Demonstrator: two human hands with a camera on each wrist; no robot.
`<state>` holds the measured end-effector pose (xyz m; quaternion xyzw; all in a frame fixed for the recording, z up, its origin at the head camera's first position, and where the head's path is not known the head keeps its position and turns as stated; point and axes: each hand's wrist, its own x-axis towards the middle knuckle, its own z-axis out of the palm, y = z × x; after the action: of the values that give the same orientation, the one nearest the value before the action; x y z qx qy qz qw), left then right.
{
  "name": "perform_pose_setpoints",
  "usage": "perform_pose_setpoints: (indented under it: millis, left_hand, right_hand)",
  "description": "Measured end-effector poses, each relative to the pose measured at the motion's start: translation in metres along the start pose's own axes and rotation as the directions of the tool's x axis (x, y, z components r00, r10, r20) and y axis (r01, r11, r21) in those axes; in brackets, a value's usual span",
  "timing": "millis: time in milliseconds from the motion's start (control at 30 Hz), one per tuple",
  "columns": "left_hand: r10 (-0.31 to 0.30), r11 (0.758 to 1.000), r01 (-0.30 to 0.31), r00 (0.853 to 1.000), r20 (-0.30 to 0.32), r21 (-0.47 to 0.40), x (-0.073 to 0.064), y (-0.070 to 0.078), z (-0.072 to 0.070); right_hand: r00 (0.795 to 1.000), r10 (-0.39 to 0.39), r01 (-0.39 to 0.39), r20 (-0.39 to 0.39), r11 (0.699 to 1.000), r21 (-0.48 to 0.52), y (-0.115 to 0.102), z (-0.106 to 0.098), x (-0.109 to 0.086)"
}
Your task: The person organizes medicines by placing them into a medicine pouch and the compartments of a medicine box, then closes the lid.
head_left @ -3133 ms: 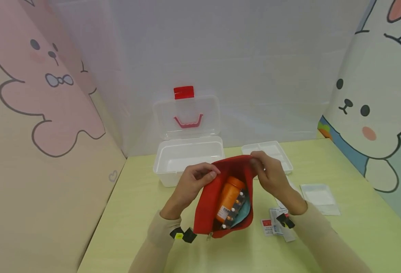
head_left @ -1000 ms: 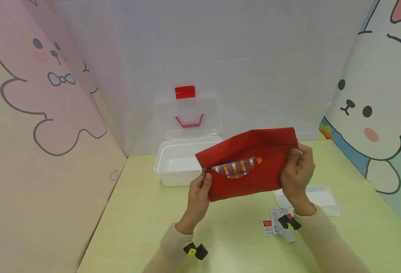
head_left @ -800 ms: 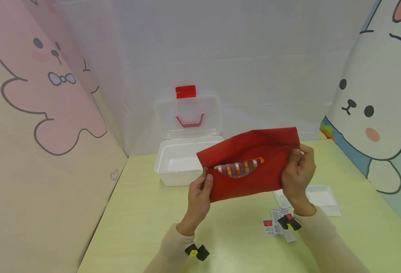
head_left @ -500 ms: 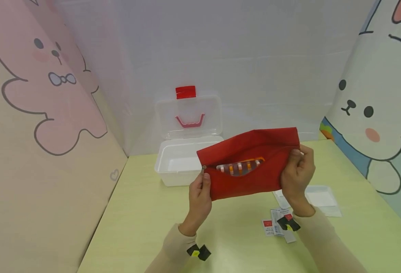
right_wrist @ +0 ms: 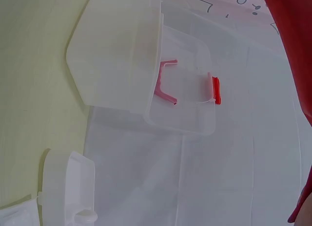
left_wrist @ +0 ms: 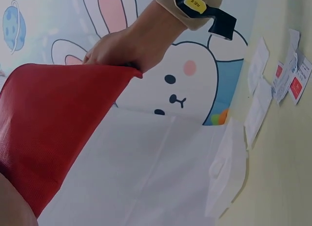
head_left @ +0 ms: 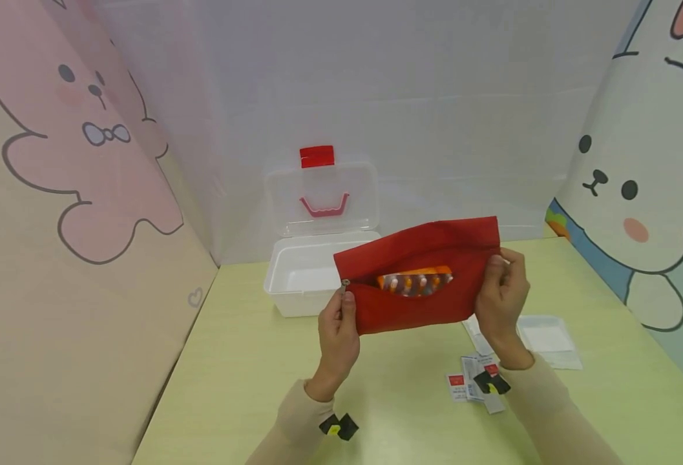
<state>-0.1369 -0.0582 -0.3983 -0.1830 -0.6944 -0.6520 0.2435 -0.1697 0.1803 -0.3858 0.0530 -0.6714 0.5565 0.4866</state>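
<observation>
A red zip pouch (head_left: pixel 411 316) is held up above the table, lying sideways with its mouth gaping in the middle. Inside the gap show a blister pack of orange and white capsules (head_left: pixel 417 284) and an orange edge above it. My left hand (head_left: pixel 338 342) pinches the pouch's left corner, thumb right at the metal zipper pull (head_left: pixel 345 284). The opposite end is gripped by my right hand (head_left: pixel 501 307), thumb in front and fingers behind. In the left wrist view the pouch (left_wrist: pixel 53 123) stretches between both hands; the right wrist view catches only its red edge (right_wrist: pixel 297 46).
Behind the pouch stands a clear plastic box (head_left: pixel 294 290), its lid (head_left: pixel 320 177) raised. A white divided tray (right_wrist: pixel 58 192) is hidden from the head view. Small printed packets (head_left: pixel 466 381) and a white packet (head_left: pixel 545 336) lie on the table at right.
Three seconds ago both hands held the pouch wide apart, showing an orange bottle inside. Since then it has turned sideways, and my left hand has moved to the zipper end. Lately the pouch shifted slightly left.
</observation>
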Motion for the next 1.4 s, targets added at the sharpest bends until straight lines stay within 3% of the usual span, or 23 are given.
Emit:
perform_pose_setpoints:
  millis: [167,300,467,567,667,800,900,1000,1167,1267,1400]
  left_hand:
    - [-0.025,1.0,0.025,1.0,0.006,0.011,0.001,0.0,-0.003]
    - [-0.007,0.999,0.007,1.0,-0.01,0.038,0.001,-0.001,-0.004]
    - [0.01,0.997,-0.009,1.0,-0.013,0.071,0.002,-0.002,-0.005]
    - [0.013,0.996,-0.011,1.0,-0.022,0.09,0.002,0.005,-0.004]
    - [0.028,0.994,-0.024,0.999,-0.045,0.105,0.004,0.02,-0.004]
    - [0.077,0.99,-0.066,0.993,-0.088,0.123,0.006,0.034,-0.002]
    - [0.096,0.988,-0.082,0.989,-0.109,0.128,0.006,0.033,0.0]
    - [0.084,0.989,-0.068,0.99,-0.117,0.134,0.005,0.021,0.003]
    - [0.101,0.983,-0.078,0.986,-0.135,0.164,0.003,0.0,0.004]
    - [0.135,0.976,-0.11,0.983,-0.127,0.187,0.002,-0.002,0.003]
    - [0.18,0.966,-0.163,0.981,-0.069,0.202,0.002,-0.002,0.002]
  right_hand:
    - [0.998,0.025,-0.023,0.054,0.999,-0.034,0.004,-0.004,-0.002]
    - [0.995,0.04,-0.035,0.091,0.998,-0.06,0.004,-0.007,-0.003]
    - [0.992,0.038,-0.028,0.122,0.996,-0.08,-0.021,-0.006,0.001]
    - [0.997,-0.028,0.036,0.077,0.995,-0.096,-0.038,-0.004,0.006]
    - [0.989,-0.15,0.15,0.008,0.983,-0.106,-0.049,0.0,0.008]
    - [0.951,-0.309,0.311,0.03,0.945,-0.103,-0.055,0.006,0.004]
    - [0.912,-0.396,0.404,0.108,0.912,-0.073,-0.063,0.011,0.0]
    - [0.88,-0.431,0.446,0.199,0.894,-0.037,-0.075,0.015,-0.003]
    - [0.83,-0.407,0.427,0.382,0.904,0.034,-0.092,0.024,-0.006]
    - [0.803,-0.337,0.37,0.492,0.928,0.031,-0.095,0.029,-0.01]
    - [0.775,-0.262,0.332,0.575,0.943,-0.019,-0.092,0.036,-0.019]
